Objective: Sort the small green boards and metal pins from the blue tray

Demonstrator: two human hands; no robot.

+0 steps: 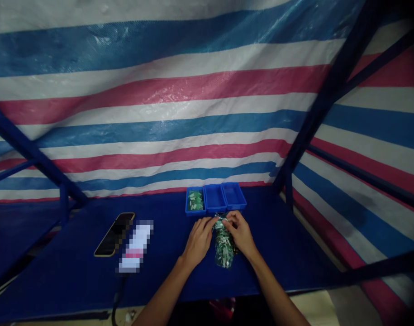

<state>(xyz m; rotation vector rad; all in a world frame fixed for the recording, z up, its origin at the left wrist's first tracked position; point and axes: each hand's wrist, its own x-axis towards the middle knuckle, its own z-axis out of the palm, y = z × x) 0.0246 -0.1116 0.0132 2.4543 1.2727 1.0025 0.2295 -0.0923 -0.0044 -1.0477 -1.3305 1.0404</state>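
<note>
A clear plastic bag (224, 246) full of small green parts lies on the blue table (74, 271) between my hands. My left hand (199, 239) pinches the bag's top edge from the left. My right hand (240, 233) pinches the same top edge from the right. Just behind the hands stand three small blue bins in a row: the left bin (195, 201) holds green parts, the middle bin (215, 198) and the right bin (233, 195) look empty.
A dark phone (114, 234) lies on the table at the left, with a blurred white card (136, 246) beside it. A striped blue, white and pink tarp (179, 104) hangs behind. Dark blue frame bars (324, 97) run at both sides.
</note>
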